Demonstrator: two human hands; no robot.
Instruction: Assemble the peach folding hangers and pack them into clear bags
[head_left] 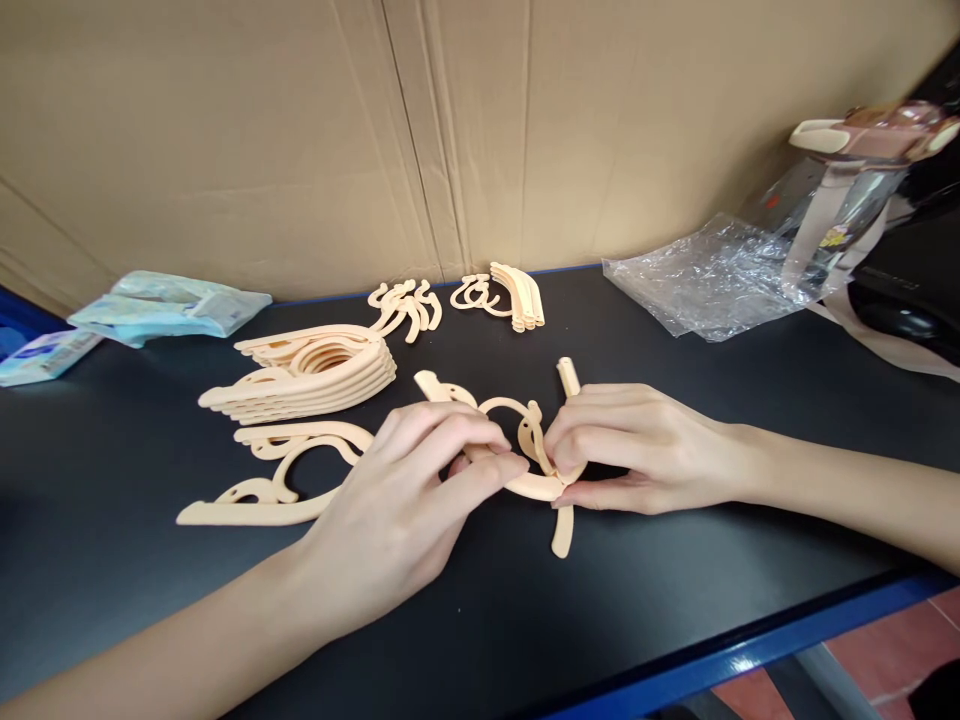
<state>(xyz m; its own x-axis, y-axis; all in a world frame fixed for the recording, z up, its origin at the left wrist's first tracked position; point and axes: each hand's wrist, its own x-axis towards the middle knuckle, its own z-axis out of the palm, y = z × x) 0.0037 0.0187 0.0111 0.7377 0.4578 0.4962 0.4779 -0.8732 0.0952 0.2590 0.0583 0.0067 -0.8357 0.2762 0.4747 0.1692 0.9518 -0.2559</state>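
Between both hands (409, 480) — curved, smooth hanger pieces (525, 455)

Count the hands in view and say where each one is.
2. The left hand and the right hand meet at the table's middle, both gripping one peach plastic piece. No others show.

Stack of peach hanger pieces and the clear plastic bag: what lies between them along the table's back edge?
Head view: two small piles of peach parts lie between the stack and bag.

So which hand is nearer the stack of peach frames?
Left. The left hand sits just right of and below the stack; the right hand lies farther right, past the held piece.
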